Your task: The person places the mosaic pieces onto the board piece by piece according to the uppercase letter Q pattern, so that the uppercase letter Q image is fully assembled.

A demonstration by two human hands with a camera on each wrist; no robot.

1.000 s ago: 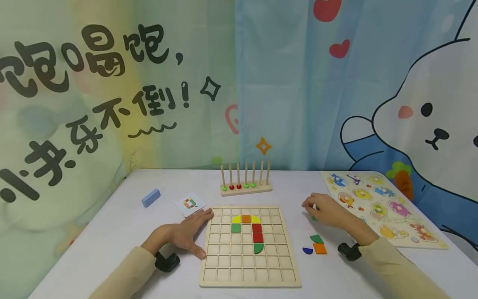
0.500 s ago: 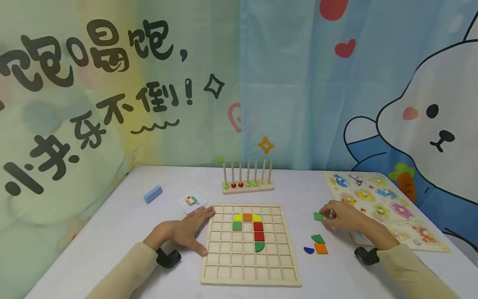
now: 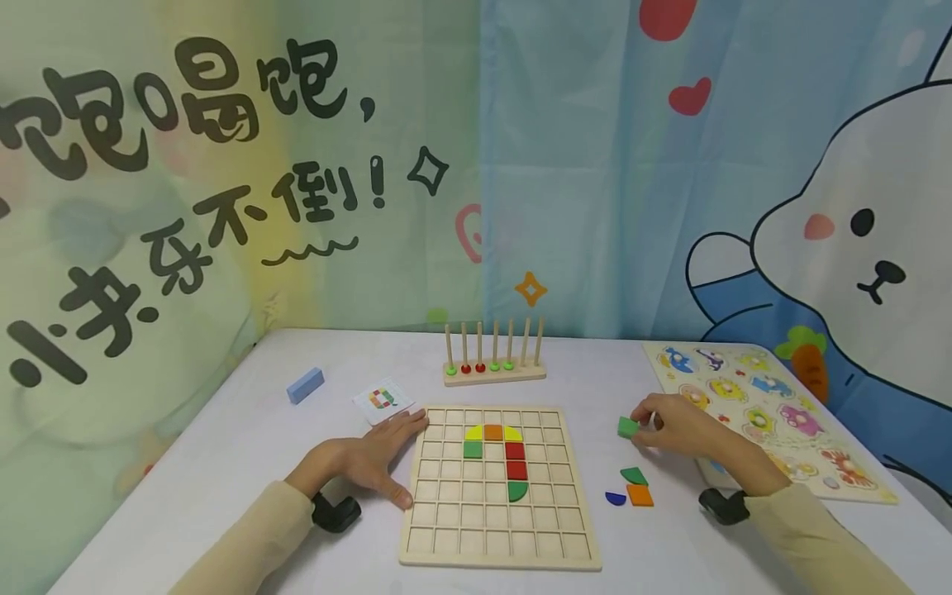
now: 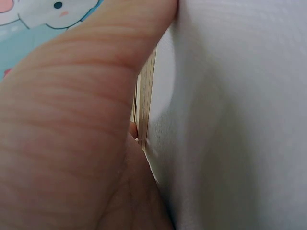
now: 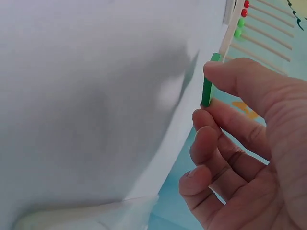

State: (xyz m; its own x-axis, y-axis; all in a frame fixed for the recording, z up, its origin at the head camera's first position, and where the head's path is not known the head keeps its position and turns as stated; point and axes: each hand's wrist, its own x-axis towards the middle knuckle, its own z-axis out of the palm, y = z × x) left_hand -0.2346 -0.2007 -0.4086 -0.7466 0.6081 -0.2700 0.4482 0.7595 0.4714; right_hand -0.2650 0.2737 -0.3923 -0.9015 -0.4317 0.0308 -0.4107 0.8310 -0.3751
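Between thumb and forefinger, my right hand (image 3: pixel 673 426) pinches a green square tile (image 3: pixel 628 427), right of the wooden grid board (image 3: pixel 461 545). The right wrist view shows this green tile (image 5: pixel 209 84) edge-on. My left hand (image 3: pixel 372 463) rests at the board's left edge, fingers and thumb spread. On the board, yellow, orange, green and red tiles (image 3: pixel 516 451) form a partial ring. Below the right hand lie a green curved tile (image 3: pixel 635 476), an orange square tile (image 3: pixel 640 495) and a blue half-round tile (image 3: pixel 615 498).
A pattern card (image 3: pixel 383 402) and a blue block (image 3: pixel 305 386) lie at the left. Behind the board stands a peg rack (image 3: pixel 494 373) with red and green beads. An animal picture board (image 3: pixel 751 397) sits at the right, partly under the right forearm.
My right hand has shifted right and toward me, then slightly back left. The green square tile, mostly hidden at first, now shows in its fingers. My left hand stays at the board.
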